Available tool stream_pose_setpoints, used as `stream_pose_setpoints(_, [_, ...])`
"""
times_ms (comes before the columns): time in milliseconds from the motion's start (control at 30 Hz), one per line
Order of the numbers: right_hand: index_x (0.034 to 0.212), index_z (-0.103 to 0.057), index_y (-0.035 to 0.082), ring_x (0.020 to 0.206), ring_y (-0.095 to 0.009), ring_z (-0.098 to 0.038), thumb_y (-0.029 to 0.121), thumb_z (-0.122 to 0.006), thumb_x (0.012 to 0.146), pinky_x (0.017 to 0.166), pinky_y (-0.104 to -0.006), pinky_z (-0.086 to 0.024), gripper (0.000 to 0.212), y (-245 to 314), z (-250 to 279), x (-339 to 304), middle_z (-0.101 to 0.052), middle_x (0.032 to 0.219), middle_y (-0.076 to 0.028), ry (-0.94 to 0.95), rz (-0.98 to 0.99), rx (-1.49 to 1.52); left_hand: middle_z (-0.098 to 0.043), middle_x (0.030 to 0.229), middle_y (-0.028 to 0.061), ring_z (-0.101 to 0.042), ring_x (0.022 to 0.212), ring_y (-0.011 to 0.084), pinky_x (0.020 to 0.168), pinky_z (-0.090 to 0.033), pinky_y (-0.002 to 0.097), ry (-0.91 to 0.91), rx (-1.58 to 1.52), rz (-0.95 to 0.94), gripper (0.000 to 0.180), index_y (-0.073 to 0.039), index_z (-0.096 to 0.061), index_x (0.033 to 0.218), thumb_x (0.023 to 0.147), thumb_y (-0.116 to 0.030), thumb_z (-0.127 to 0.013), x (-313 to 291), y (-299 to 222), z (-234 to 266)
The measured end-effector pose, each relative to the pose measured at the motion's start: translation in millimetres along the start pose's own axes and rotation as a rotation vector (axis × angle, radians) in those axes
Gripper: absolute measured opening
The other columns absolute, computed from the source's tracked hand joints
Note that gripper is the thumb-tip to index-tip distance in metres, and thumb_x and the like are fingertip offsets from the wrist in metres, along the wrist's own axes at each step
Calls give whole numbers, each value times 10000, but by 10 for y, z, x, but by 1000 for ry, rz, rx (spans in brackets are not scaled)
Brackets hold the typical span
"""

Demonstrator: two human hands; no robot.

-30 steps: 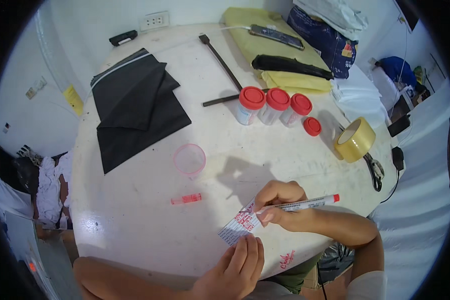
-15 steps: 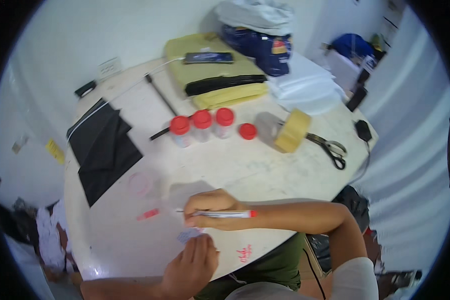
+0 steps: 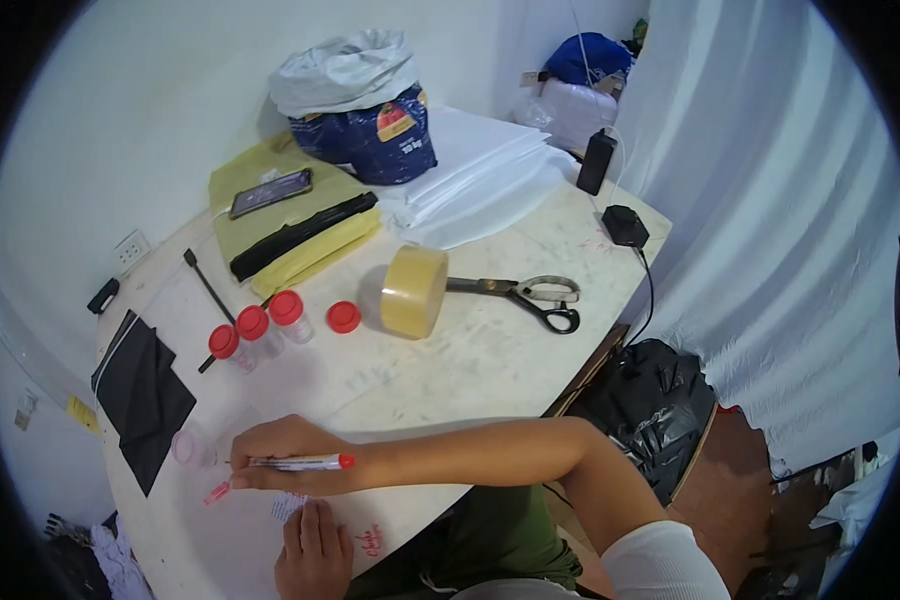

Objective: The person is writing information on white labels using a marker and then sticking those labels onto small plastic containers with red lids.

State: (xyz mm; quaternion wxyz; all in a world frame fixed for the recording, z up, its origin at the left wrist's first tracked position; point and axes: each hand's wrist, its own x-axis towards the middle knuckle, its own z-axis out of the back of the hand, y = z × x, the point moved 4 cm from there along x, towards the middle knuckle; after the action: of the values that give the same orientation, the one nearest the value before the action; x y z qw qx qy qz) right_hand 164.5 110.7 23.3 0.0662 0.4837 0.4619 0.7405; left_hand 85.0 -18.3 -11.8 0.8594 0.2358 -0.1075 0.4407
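Observation:
My right hand [image 3: 292, 452] is closed around a white pen with a red end [image 3: 310, 463], its tip pointing left. Close below it, a small label with printed lines [image 3: 288, 506] lies on the table, partly covered. The fingers of my left hand [image 3: 313, 555] lie side by side on the label's near edge. A red pen cap [image 3: 217, 492] rests left of my right hand, beside a clear jar without a lid [image 3: 184, 448]. Farther back, three clear jars with red lids [image 3: 254, 325] stand in a row. One loose red lid [image 3: 343, 317] lies to their right.
A roll of tape [image 3: 415, 292] stands against black-handled scissors [image 3: 530, 295]. Behind are a phone [image 3: 272, 193] on folded yellow plastic [image 3: 320, 252], a blue bag [image 3: 365, 140] and white sheets [image 3: 490, 165]. Folded black plastic [image 3: 142, 400] lies left; a charger [image 3: 625, 227] sits at the right edge.
The view has turned to the right, so the table's things appear farther left. The pen is still in my right hand, and my left hand is still at the label.

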Motion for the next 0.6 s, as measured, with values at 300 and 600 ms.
stream_pose_setpoints(300, [811, -559, 65, 627, -255, -580, 295, -665, 896, 558, -341, -440, 267, -27, -85, -54, -578, 701, -70, 8, 137, -92, -585, 1086, 208, -580, 1021, 356, 926, -492, 396, 14, -216, -40, 315, 51, -574, 1146, 904, -150, -587, 330, -349, -74])
stream_pose_setpoints(600, [811, -572, 86, 599, -260, -585, 282, -727, 827, 533, -362, -447, 250, -86, -147, -110, -565, 670, -58, 10, 320, -192, -587, 1008, 230, -585, 926, 381, 852, -490, 446, 144, -282, 1, 258, 32, -591, 1089, 902, -144, -561, 581, -549, -156])
